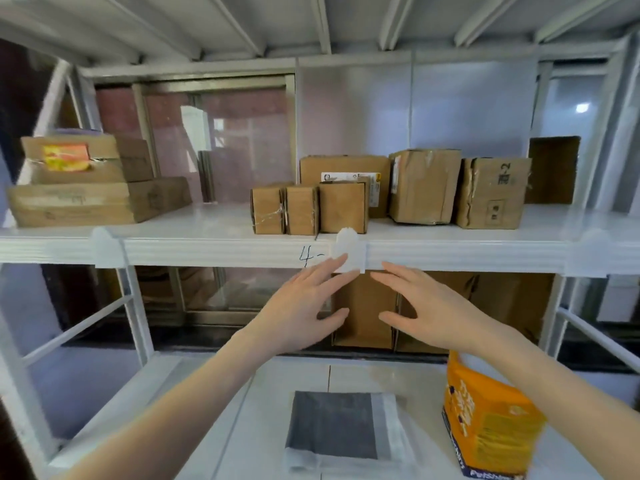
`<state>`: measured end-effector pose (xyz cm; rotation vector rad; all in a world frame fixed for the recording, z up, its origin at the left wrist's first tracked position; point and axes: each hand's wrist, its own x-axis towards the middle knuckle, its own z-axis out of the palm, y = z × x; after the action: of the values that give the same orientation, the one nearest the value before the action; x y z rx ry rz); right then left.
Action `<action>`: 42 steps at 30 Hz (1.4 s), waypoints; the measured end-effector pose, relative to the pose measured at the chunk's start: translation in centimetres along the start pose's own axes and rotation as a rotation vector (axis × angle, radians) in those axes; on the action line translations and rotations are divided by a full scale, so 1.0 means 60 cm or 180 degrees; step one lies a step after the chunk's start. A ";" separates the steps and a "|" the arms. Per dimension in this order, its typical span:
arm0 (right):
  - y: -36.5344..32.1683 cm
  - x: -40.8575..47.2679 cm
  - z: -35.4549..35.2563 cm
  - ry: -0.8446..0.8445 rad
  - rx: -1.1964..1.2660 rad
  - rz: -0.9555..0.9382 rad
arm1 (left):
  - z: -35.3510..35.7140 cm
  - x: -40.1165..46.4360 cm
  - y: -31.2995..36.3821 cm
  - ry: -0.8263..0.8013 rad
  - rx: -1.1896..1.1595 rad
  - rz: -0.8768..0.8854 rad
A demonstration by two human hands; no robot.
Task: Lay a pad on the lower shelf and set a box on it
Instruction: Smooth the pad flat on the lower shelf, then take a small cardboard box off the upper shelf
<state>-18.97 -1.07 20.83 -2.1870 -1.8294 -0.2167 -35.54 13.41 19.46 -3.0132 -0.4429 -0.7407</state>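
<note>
A dark grey pad (pixel 334 424) with a pale border lies flat on the white lower shelf (pixel 263 393). My left hand (pixel 304 306) and my right hand (pixel 429 310) are raised side by side, fingers spread, palms facing each other, empty. They hover just below the front edge of the upper shelf (pixel 214 251). Straight above them on that shelf stands a row of small cardboard boxes, the nearest one (pixel 343 206) right behind a white clip (pixel 349 250). A cardboard box (pixel 363 310) on the lower level shows between my hands.
An orange packet (pixel 488 424) stands on the lower shelf, right of the pad, under my right forearm. Larger cardboard boxes (pixel 424 185) fill the upper shelf's right half. Flat stacked cartons (pixel 93 199) sit at its left. White uprights (pixel 135 306) frame the rack.
</note>
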 end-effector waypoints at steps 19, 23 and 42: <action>-0.029 0.235 -0.128 0.0896 -0.0145 0.0114 | -0.113 0.157 -0.114 0.0783 0.0550 -0.0412; -0.040 0.287 -0.122 0.0974 -0.0163 0.0152 | -0.100 0.175 -0.133 0.0817 0.0786 -0.0617; -0.030 0.314 -0.119 0.1505 -0.0380 0.0744 | -0.082 0.178 -0.126 0.0821 0.0841 -0.0636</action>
<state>-16.74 14.70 33.33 -2.1637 -1.3245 -0.7370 -30.81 23.19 28.26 -2.6104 -0.7695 -0.9797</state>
